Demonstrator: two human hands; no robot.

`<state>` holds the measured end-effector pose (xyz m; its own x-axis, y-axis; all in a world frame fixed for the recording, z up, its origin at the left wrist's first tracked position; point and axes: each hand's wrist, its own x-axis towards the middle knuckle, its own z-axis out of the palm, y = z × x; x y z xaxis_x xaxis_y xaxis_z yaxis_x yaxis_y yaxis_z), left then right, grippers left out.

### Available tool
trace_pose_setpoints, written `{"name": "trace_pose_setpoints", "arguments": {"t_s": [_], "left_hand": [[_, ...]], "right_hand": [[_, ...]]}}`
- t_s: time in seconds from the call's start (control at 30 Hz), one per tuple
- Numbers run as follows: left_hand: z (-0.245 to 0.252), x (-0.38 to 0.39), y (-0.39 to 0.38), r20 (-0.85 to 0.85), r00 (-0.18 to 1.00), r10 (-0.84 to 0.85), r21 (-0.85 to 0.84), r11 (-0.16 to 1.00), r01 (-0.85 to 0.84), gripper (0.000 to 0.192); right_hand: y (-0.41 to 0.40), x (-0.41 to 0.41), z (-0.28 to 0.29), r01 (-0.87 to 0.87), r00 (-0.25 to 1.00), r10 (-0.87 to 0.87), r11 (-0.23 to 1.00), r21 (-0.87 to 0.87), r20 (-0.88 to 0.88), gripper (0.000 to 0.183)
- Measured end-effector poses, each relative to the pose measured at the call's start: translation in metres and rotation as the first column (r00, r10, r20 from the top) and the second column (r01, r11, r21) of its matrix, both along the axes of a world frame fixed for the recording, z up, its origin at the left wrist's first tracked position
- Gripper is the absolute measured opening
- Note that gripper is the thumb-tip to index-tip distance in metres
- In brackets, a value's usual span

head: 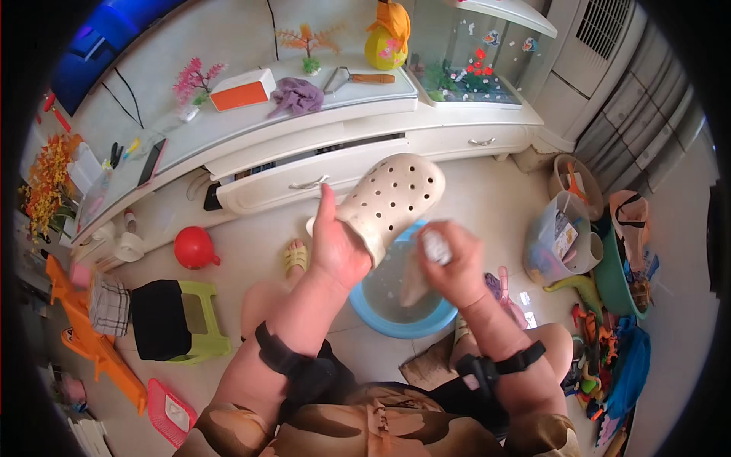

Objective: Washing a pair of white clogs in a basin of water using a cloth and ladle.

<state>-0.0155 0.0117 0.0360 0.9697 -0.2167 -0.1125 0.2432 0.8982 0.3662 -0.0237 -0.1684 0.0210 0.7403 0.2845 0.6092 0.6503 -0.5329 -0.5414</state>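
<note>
My left hand (338,251) holds a cream perforated clog (395,191) by its open heel end, with the thumb raised and the holed toe pointing up and right. My right hand (454,263) is closed around a white, blurred object (437,248), perhaps a brush or a cloth; which one I cannot tell. It is just right of the clog, over a light blue basin (374,323) of cloudy water on the floor. A pale shape shows in or over the water below my right hand, too blurred to name.
A white TV cabinet (365,149) with a partly pulled-out drawer lies ahead. To the left are a red balloon (194,247) and a green stool (205,323) with black cloth. Clear plastic bin (548,251), green tub (614,285) and scattered toys (594,337) stand right.
</note>
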Motion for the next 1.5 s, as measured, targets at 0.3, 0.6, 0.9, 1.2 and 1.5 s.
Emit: {"name": "trace_pose_setpoints", "arguments": {"t_s": [0.3,0.6,0.9,1.2,1.5], "left_hand": [[-0.013,-0.026,-0.050,0.158,0.987,-0.041,0.400,0.916,-0.026,0.072],[0.010,0.001,-0.015,-0.009,1.000,-0.004,0.146,0.989,0.006,0.098],[-0.004,-0.014,-0.038,0.082,0.997,-0.008,0.266,0.964,-0.014,0.086],[0.006,-0.004,-0.014,0.046,0.996,-0.081,0.146,0.987,0.074,0.102],[0.004,0.000,-0.006,-0.096,0.990,0.106,0.071,0.992,-0.100,0.102]], "right_hand": [[0.035,0.009,0.030,0.166,0.982,-0.181,0.964,0.210,0.056,0.035],[0.023,-0.007,0.003,-0.015,0.999,0.015,1.000,-0.009,-0.035,0.049],[0.020,0.017,0.034,0.133,0.977,-0.064,0.927,0.350,-0.203,0.037],[0.033,-0.006,0.005,-0.033,0.997,0.035,0.999,0.032,-0.063,0.036],[0.009,0.001,-0.006,-0.110,0.993,0.101,0.974,-0.198,-0.055,0.048]]}}
